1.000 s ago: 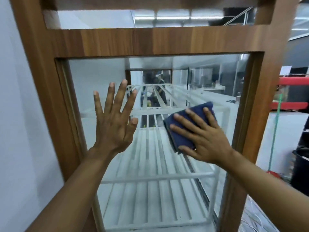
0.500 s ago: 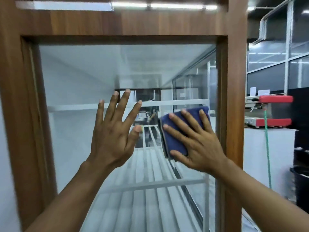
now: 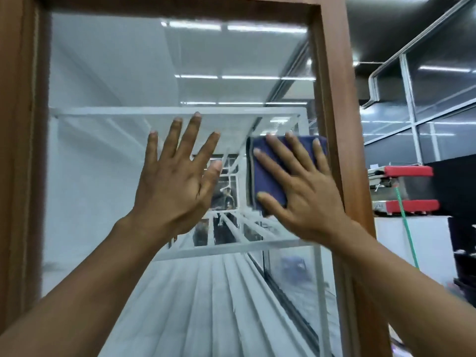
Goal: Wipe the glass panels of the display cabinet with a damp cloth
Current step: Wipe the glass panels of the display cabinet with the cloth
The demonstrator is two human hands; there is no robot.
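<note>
Now the blue cloth (image 3: 268, 176) has slid across the glass panel (image 3: 103, 176) to meet the frame post (image 3: 332, 124); the right hand (image 3: 306, 199) presses it flat, fingers spread — the left hand (image 3: 175, 186), fingers splayed, holds nothing; this stroke seems spent.

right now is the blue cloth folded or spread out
Folded: the blue cloth shows stacked layer edges along its left side and sits as a compact pad under the right hand, pressed to the glass panel.
</note>
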